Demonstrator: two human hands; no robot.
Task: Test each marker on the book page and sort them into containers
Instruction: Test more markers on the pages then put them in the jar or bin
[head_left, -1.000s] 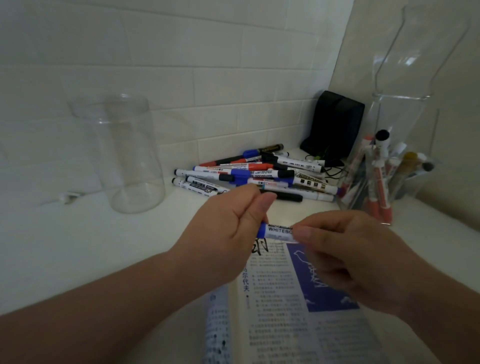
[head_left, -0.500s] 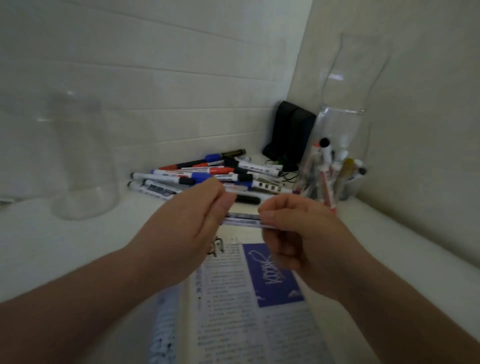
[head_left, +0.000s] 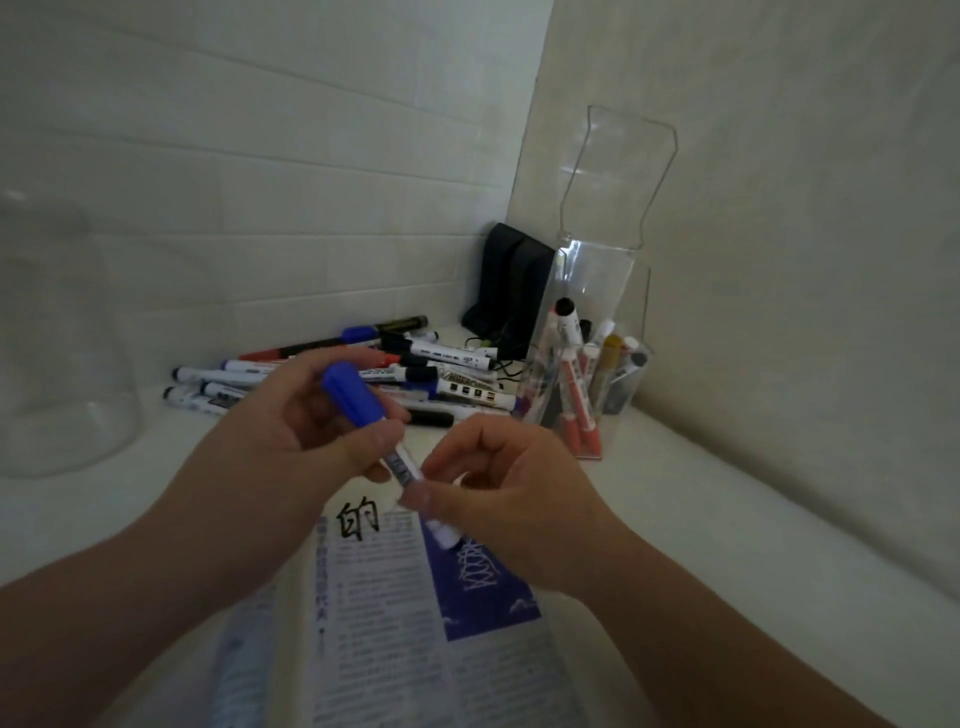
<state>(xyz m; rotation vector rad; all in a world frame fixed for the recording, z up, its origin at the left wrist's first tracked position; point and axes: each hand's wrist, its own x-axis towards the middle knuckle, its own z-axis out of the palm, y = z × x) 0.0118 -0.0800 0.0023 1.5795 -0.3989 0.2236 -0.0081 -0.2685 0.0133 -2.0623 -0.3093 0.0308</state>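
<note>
Both hands hold one blue-capped whiteboard marker (head_left: 400, 462) above the open book (head_left: 415, 613). My left hand (head_left: 306, 431) grips it near the blue cap (head_left: 353, 395), which points up and away. My right hand (head_left: 509, 493) pinches the white barrel lower down, and the marker's bottom end pokes out just above the page's blue picture. The marker now stands tilted, cap on. A pile of markers (head_left: 363, 369) lies on the counter behind my hands. An empty round clear jar (head_left: 62, 364) stands at the left. A clear angular container (head_left: 597, 332) at the right holds several markers upright.
A black object (head_left: 514, 280) with a cable stands in the corner behind the pile. White tiled wall runs along the back and a plain wall along the right. The white counter (head_left: 727, 519) carries everything.
The marker has turned from lying level between my hands to tilted with the blue cap up. The camera has swung left and down a little.
</note>
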